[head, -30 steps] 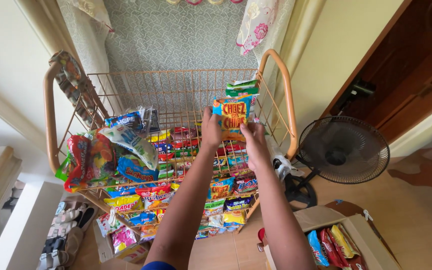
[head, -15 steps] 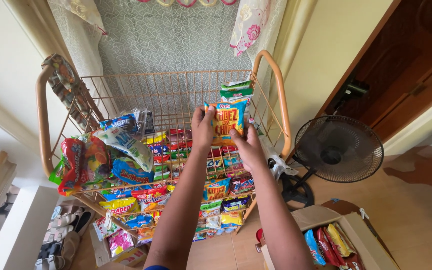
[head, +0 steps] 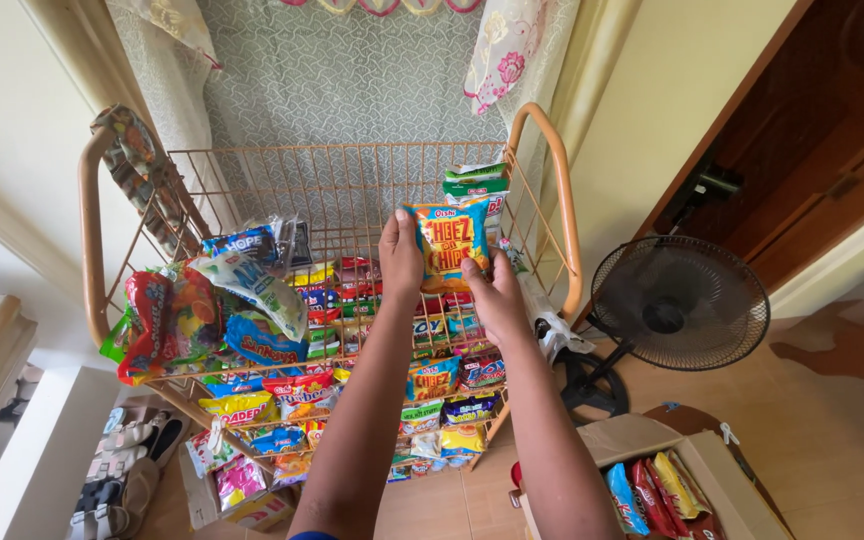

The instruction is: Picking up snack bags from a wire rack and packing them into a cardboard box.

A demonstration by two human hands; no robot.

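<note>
Both hands hold up one orange and yellow snack bag (head: 449, 240) in front of the top tier of an orange wire display rack (head: 542, 150). My left hand (head: 400, 258) grips the bag's left edge. My right hand (head: 494, 296) pinches its lower right corner. Behind the bag, at the rack's top right, stand green and white snack packs (head: 476, 182). Rows of small colourful snack packets (head: 327, 290) hang on the tiers below my arms.
Larger candy and chip bags (head: 177, 315) fill the rack's left side. A black floor fan (head: 679, 305) stands right of the rack. An open cardboard box (head: 722, 480) of snack bags sits at bottom right. Sandals (head: 117, 470) lie at bottom left.
The bag and both hands have stayed at the rack's top right tier; the camera view has shifted slightly, and the bag sits a little lower against the green packs.
</note>
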